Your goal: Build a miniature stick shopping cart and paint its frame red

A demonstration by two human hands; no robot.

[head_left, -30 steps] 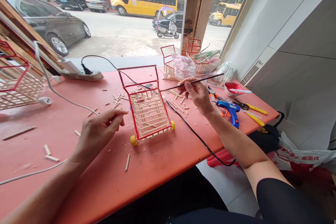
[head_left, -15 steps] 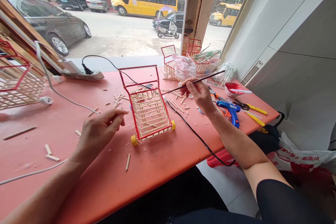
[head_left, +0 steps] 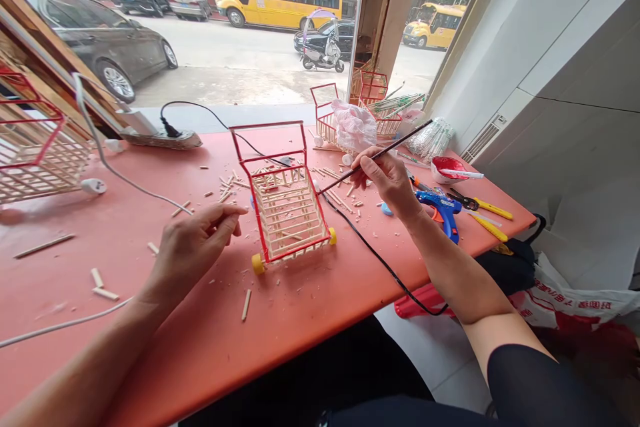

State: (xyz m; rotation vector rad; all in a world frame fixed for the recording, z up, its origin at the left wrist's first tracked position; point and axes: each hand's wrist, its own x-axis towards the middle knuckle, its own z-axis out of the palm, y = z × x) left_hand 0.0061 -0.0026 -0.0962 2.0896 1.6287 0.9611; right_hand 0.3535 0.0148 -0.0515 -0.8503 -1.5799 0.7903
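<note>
One brush (head_left: 400,141), steeper now, tip lower along the cart (head_left: 289,210)

The orange-red surface (head_left: 300,300) carries 1 yellow-wheeled cart (head_left: 290,208), scattered sticks (head_left: 246,305), a glue gun (head_left: 436,200) at right, a power strip (head_left: 167,140) far left.

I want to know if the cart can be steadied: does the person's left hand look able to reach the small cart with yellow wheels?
Probably yes: the left hand is just beside the small cart, fingertips close to its red rim without touching, and nothing visible blocks the gap.
</note>
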